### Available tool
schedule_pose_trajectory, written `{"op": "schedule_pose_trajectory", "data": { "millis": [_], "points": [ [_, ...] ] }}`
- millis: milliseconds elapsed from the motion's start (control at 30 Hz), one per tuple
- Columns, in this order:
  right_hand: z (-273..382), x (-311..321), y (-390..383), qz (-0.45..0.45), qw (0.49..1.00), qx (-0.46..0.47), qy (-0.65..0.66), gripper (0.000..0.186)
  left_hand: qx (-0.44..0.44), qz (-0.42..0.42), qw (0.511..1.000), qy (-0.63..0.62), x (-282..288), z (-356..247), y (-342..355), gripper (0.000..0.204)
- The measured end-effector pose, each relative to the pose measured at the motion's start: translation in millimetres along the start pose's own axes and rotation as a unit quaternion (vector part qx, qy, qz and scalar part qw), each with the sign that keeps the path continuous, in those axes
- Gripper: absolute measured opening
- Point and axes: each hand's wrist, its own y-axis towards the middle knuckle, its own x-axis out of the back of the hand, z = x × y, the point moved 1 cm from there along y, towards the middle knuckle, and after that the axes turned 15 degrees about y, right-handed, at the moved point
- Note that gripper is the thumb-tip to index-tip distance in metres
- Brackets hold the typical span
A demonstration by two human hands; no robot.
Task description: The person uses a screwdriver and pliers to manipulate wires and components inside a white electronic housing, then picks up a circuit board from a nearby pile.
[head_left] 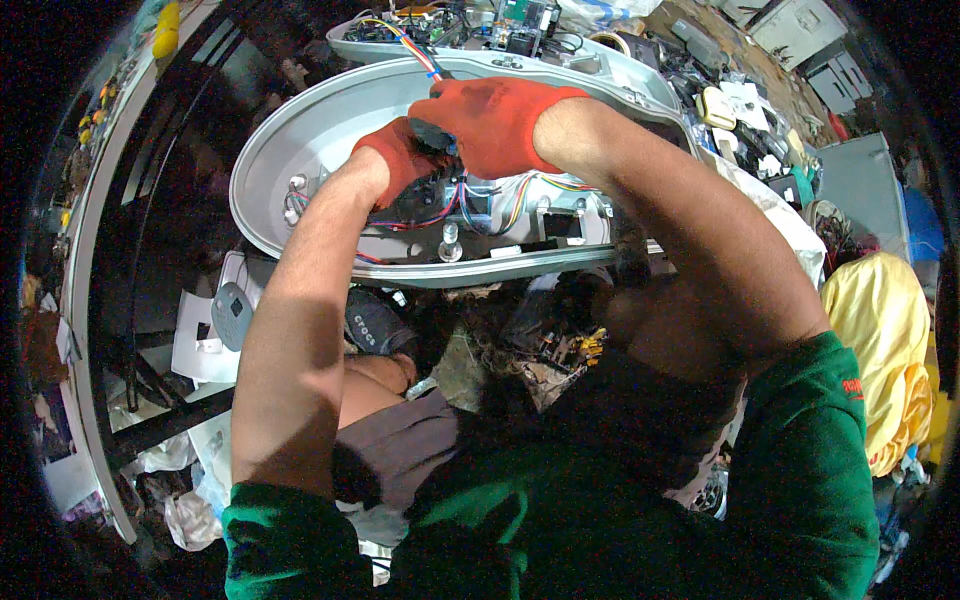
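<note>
A long grey plastic housing [262, 165] with rounded ends lies open in front of me, with colored wires [518, 205] and dark parts inside. My right hand [500, 125], in a red glove, is closed over the housing where a bundle of multicolored wires [412, 42] meets its upper side. Just below and to the left, my left hand [398, 160], also red-gloved, is closed against it. Something dark shows between the two gloves; I cannot make out its kind. A clear cylindrical post [450, 243] stands by the housing's near wall.
Beyond the housing lies another grey shell piece [350, 42] with circuit boards [525, 22] and cables. Loose electronic parts pile up at the right, near a yellow cloth or bag [875, 350]. A grey rounded device [232, 315] lies at left, beside dark metal bars.
</note>
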Motion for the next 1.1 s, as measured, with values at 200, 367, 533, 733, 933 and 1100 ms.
{"op": "schedule_pose_trajectory", "data": {
  "millis": [200, 367, 533, 733, 933, 1100],
  "points": [
    [3.0, 8.5, 0.6, 0.024, 0.992, -0.120, -0.016, 0.038, 0.047, 0.044, 0.996, -0.059, 32.0, -32.0, -7.7, 0.039],
    [-4.8, -1.1, -2.9, -0.002, 1.000, 0.001, 0.014, 0.039, 0.015, 0.001, 0.999, -0.037, 18.4, -26.0, -10.9, 0.036],
    [11.2, 14.9, -0.9, 0.058, 0.983, -0.173, 0.009, 0.040, 0.065, 0.097, 0.986, -0.117, 37.3, -36.9, -10.6, 0.039],
    [-15.3, -5.9, -1.2, -0.018, 0.999, -0.015, 0.029, 0.039, 0.038, 0.175, 0.971, 0.160, 23.7, -42.6, -7.5, 0.043],
    [0.3, 10.5, -1.0, 0.053, 0.993, -0.098, 0.033, 0.040, 0.050, 0.156, 0.979, 0.121, 10.2, -33.5, -4.5, 0.037],
    [-11.0, 3.8, -7.7, 0.045, 0.997, -0.009, 0.058, 0.040, 0.022, 0.133, 0.979, 0.155, 19.2, -48.9, -7.3, 0.038]
  ]
}}
